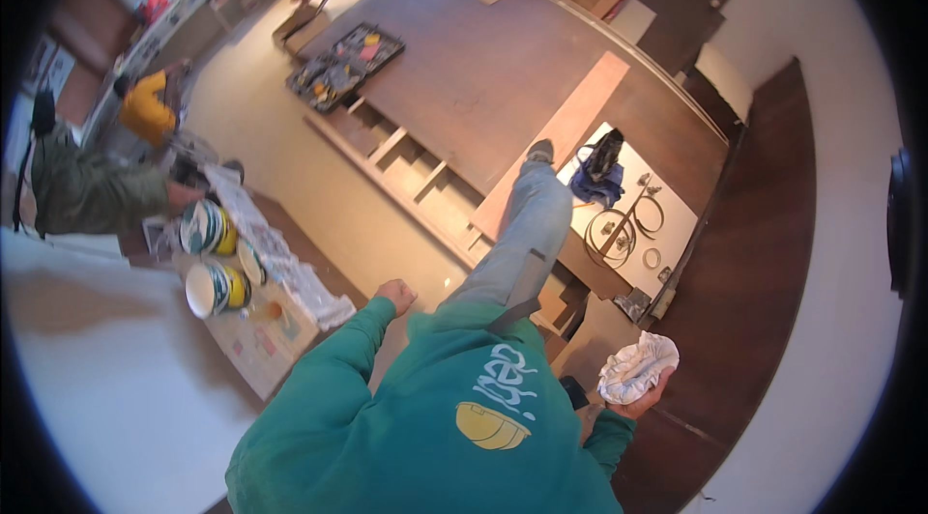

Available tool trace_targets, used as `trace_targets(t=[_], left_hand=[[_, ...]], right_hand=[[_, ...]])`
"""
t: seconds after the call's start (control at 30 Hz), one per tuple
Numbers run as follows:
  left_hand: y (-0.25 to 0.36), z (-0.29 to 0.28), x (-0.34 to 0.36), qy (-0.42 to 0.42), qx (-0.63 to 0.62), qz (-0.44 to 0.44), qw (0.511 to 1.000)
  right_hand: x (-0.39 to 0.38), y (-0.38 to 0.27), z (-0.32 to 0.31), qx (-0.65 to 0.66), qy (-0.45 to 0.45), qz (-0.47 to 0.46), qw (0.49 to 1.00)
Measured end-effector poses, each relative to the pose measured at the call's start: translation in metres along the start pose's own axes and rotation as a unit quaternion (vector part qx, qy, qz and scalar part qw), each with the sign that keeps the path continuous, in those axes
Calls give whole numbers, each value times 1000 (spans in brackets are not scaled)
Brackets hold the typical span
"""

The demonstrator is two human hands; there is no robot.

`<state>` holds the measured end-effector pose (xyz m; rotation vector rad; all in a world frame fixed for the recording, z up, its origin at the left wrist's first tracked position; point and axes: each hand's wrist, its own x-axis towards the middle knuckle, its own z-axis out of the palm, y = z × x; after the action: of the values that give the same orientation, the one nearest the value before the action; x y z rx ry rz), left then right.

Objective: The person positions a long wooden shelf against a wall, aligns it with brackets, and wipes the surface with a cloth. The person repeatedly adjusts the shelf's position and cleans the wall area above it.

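White cloth (636, 367), crumpled into a bundle, sits in the right hand (650, 398) at the person's right side, in front of a dark brown panel (764, 224) that runs along the wall. Largest of all is the low brown platform (454, 60) ahead, with open compartments along its near left edge. Next comes the desk (253, 352) on the left, by a co-worker in olive trousers (97, 190); farther back, another co-worker in an orange top (150, 108) is low down near the wall. A light brown plank (583, 100) crosses the platform, and the person's shoe (540, 152) rests on it. Beside the plank lies a white board (672, 229). On the platform's far left edge stands an open tool case (345, 65) filled with small items. Clear plastic sheeting (275, 248) stretches over the desk, next to two tubs (215, 289) with yellow on their sides. A black and dark blue bundle (599, 176) and coiled strips (633, 213) lie on the white board. Smallest come the hands: the right one's fingers are clamped on the cloth from below, while the left hand (397, 296), near the waist, has its fingers curled together; whether they enclose anything, I cannot tell.
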<state>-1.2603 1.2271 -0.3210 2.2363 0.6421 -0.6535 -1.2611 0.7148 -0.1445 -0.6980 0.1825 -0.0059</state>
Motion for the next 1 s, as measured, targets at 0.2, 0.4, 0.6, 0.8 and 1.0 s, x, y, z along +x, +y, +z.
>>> trace_targets(t=[0.2,0.4,0.6,0.8,1.0], left_hand=[[108,-39,101,141,-43,190,971],[331,-104,188,180,-143,335,914],[617,-224,353,230,-71,538,808],[846,-418,428,139,171,656,722],[696,-543,482,163,151,465,857]], right_hand=[[44,31,25,108,128,-72,983],[185,21,82,191,50,-55,979],[431,-113,182,-28,-186,-131,973],[592,-341,224,-467,91,-179,861],[527,-508,288,-898,196,-47,392]])
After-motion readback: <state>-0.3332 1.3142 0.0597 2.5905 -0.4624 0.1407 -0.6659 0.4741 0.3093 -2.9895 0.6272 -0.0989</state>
